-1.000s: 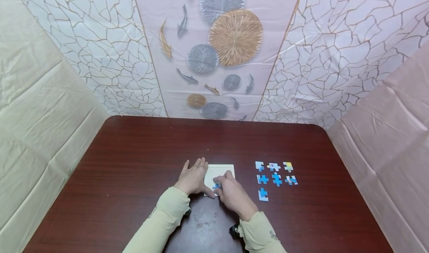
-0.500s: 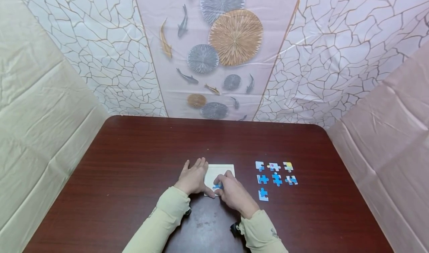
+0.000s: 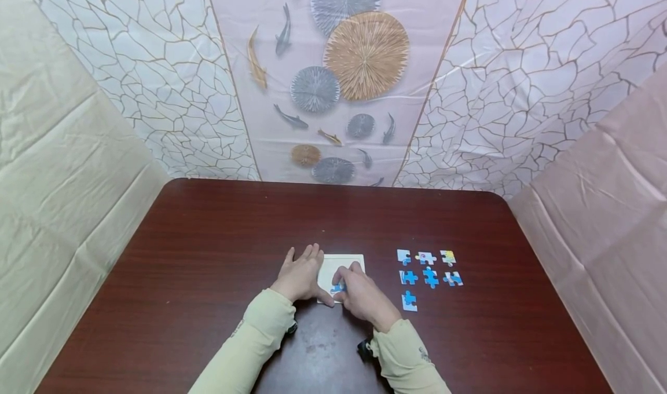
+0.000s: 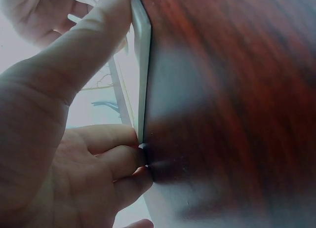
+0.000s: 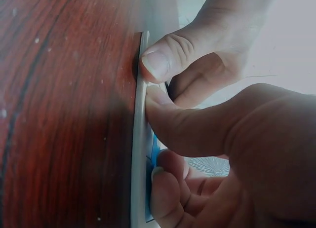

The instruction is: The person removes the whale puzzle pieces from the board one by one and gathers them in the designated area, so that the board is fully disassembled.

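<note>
A small white puzzle tray (image 3: 341, 262) lies on the table between my hands. My left hand (image 3: 299, 275) rests along its left side with fingers straight and spread. The left thumb (image 5: 158, 65) presses on the near edge of the tray. Over the tray's near part, my right hand (image 3: 362, 298) curls its fingers and thumb about a blue puzzle piece (image 3: 337, 288). In the right wrist view, only a strip of the blue piece (image 5: 154, 149) shows below the fingertips. The right hand covers the tray's right side.
To the right of the tray, several loose puzzle pieces (image 3: 430, 277) lie in rows on the dark red-brown table (image 3: 234, 232). One piece with a white border (image 3: 409, 301) lies nearest the right forearm. Patterned cloth (image 3: 333, 133) hangs behind the table.
My right hand has shifted very slightly over the blue puzzle piece. The left hand, the tray and the loose pieces keep their places; the head view tilts a little.
</note>
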Demonstrator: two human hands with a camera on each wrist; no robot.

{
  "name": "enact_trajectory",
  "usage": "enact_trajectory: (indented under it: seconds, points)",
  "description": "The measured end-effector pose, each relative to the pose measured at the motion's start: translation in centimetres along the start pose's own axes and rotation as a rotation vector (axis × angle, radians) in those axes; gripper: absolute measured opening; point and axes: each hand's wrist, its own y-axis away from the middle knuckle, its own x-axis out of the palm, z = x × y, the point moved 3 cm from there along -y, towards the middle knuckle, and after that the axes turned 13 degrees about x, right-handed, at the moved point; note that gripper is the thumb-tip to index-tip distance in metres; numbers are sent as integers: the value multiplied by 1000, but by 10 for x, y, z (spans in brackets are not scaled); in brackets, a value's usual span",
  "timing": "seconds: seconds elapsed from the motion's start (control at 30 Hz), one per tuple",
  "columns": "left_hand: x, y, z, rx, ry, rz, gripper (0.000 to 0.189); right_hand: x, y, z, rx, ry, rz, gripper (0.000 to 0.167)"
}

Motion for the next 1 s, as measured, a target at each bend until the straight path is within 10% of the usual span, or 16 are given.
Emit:
enact_trajectory:
  seconds: [1.0]
  points:
    - [0, -1, 0, -14, -1, 11, 123, -4, 1, 0, -48, -7, 40, 19]
